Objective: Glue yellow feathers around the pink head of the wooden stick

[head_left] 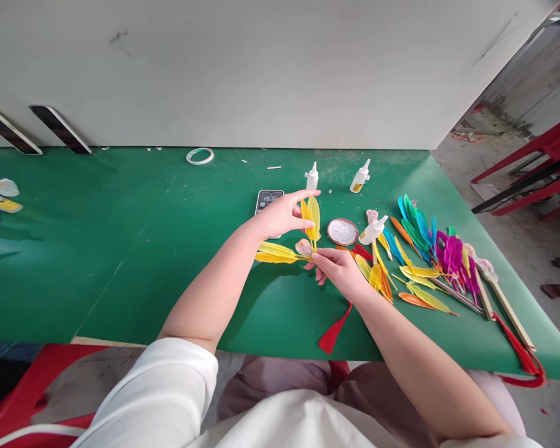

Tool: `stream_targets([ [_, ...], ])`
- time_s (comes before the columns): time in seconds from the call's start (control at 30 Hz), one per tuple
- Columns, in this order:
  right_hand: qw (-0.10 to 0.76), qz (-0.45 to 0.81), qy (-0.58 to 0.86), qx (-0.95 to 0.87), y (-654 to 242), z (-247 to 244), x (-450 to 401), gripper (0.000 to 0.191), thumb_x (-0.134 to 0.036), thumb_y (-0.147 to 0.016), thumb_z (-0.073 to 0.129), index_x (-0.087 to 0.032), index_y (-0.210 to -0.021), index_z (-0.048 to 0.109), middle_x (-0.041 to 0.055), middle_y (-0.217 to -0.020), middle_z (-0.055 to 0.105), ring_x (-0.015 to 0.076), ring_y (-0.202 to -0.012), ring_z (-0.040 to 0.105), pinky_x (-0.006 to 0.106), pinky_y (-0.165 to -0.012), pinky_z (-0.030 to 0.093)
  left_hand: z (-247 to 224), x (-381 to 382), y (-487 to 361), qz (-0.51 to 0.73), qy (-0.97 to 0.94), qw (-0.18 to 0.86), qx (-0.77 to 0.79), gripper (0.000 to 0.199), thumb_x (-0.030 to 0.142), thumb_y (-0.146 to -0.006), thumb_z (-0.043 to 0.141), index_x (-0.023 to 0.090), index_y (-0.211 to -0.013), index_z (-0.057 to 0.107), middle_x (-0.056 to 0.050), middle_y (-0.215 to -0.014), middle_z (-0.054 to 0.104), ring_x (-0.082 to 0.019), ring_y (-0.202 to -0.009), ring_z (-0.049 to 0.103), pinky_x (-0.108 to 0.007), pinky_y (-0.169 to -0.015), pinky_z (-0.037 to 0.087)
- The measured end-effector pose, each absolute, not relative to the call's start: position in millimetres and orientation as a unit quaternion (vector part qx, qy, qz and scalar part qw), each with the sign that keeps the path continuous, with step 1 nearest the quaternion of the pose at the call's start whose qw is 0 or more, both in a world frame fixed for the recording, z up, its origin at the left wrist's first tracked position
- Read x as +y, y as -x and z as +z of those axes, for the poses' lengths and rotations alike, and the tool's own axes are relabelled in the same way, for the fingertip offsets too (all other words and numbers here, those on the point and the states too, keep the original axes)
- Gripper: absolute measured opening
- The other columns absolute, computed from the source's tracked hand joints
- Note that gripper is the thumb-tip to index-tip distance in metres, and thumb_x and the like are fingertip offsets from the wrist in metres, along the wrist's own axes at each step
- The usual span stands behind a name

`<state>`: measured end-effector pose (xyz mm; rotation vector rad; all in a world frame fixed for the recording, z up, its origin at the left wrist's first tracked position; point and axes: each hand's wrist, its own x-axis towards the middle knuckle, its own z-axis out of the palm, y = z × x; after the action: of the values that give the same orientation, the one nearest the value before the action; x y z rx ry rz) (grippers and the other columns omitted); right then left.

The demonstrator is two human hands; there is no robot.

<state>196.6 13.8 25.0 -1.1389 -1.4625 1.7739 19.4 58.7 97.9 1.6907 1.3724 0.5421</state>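
My right hand (338, 269) is closed round the base of a feather fan, its fingertips pinching near the feather stems. Yellow feathers (277, 252) stick out of the fan to the left, and more yellow feathers (313, 218) stand upright. A pale floral piece (303, 247) sits between them. From under my right hand hangs a red tassel (335, 330). My left hand (284, 214) is at the upright feathers, index finger and thumb stretched apart around them; the thumb touches or nearly touches them. The handle is mostly hidden by my right hand.
White glue bottles (359, 176) stand beyond my hands; another bottle (373, 230) tilts beside a round dish (342, 231). Loose colourful feathers (417, 224) and wooden sticks (508, 305) with tassels lie right. A phone (268, 199) is partly behind my left hand. Tape (200, 156) lies near the wall.
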Motion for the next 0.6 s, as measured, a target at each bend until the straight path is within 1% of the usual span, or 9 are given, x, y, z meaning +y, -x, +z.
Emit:
stream_targets([
  [0.07, 0.285, 0.661, 0.426, -0.547, -196.4, 25.5, 13.4, 0.032, -0.044, -0.074, 0.056, -0.013, -0.078, 0.065, 0.0022, -0.064, 0.062, 0.0067, -0.045, 0.048, 0.02, -0.042, 0.045, 98.5, 58.6, -19.8, 0.222, -0.684, 0.428, 0.548, 0.069, 0.022, -0.074, 0.064, 0.031, -0.134, 0.032, 0.004, -0.062, 0.051, -0.004, -0.043, 0.034, -0.017, -0.042, 0.025],
  [0.13, 0.288, 0.666, 0.426, -0.541, -196.1, 26.4, 12.8, 0.032, -0.044, -0.074, 0.057, -0.013, -0.079, 0.064, 0.0035, -0.069, 0.064, 0.0068, -0.047, 0.048, 0.02, -0.043, 0.046, 99.1, 58.4, -20.2, 0.224, -0.687, 0.424, 0.546, 0.07, 0.021, -0.074, 0.064, 0.03, -0.134, 0.031, 0.005, -0.059, 0.049, -0.004, -0.043, 0.033, -0.017, -0.042, 0.025],
  [0.23, 0.278, 0.68, 0.423, -0.531, -196.6, 28.5, 12.4, 0.032, -0.044, -0.074, 0.057, -0.014, -0.084, 0.064, 0.0048, -0.077, 0.066, 0.0072, -0.049, 0.051, 0.021, -0.046, 0.047, 100.5, 57.9, -20.5, 0.225, -0.685, 0.424, 0.548, 0.073, 0.019, -0.073, 0.065, 0.029, -0.135, 0.028, 0.006, -0.058, 0.05, -0.004, -0.041, 0.033, -0.016, -0.041, 0.024],
  [0.33, 0.261, 0.705, 0.4, -0.524, -198.8, 29.2, 13.9, 0.037, -0.05, -0.076, 0.053, -0.015, -0.083, 0.064, 0.0057, -0.08, 0.067, 0.0085, -0.052, 0.054, 0.023, -0.051, 0.05, 102.2, 57.3, -20.2, 0.232, -0.68, 0.426, 0.55, 0.077, 0.017, -0.073, 0.065, 0.027, -0.137, 0.024, 0.004, -0.062, 0.055, -0.006, -0.047, 0.043, -0.016, -0.046, 0.031],
  [0.43, 0.259, 0.726, 0.383, -0.51, -201.0, 27.3, 16.1, 0.043, -0.055, -0.078, 0.048, -0.014, -0.078, 0.063, 0.007, -0.08, 0.067, 0.0102, -0.056, 0.057, 0.025, -0.055, 0.051, 102.6, 57.1, -19.8, 0.24, -0.676, 0.43, 0.548, 0.081, 0.016, -0.073, 0.066, 0.027, -0.138, 0.019, 0.002, -0.067, 0.06, -0.01, -0.06, 0.055, -0.018, -0.054, 0.038],
  [0.5, 0.259, 0.721, 0.385, -0.515, -201.4, 25.6, 16.8, 0.043, -0.054, -0.078, 0.049, -0.014, -0.08, 0.064, 0.0071, -0.08, 0.067, 0.0103, -0.057, 0.056, 0.025, -0.055, 0.05, 102.0, 57.3, -19.7, 0.24, -0.674, 0.434, 0.547, 0.082, 0.017, -0.073, 0.066, 0.028, -0.139, 0.018, 0.001, -0.069, 0.061, -0.012, -0.064, 0.058, -0.019, -0.056, 0.039],
  [0.6, 0.259, 0.697, 0.4, -0.536, -200.4, 24.8, 16.5, 0.038, -0.05, -0.076, 0.054, -0.016, -0.086, 0.064, 0.006, -0.08, 0.067, 0.0101, -0.057, 0.056, 0.024, -0.055, 0.05, 101.0, 57.4, -20.2, 0.235, -0.673, 0.436, 0.55, 0.081, 0.018, -0.074, 0.065, 0.03, -0.138, 0.018, 0.001, -0.068, 0.061, -0.01, -0.059, 0.055, -0.018, -0.051, 0.036],
])
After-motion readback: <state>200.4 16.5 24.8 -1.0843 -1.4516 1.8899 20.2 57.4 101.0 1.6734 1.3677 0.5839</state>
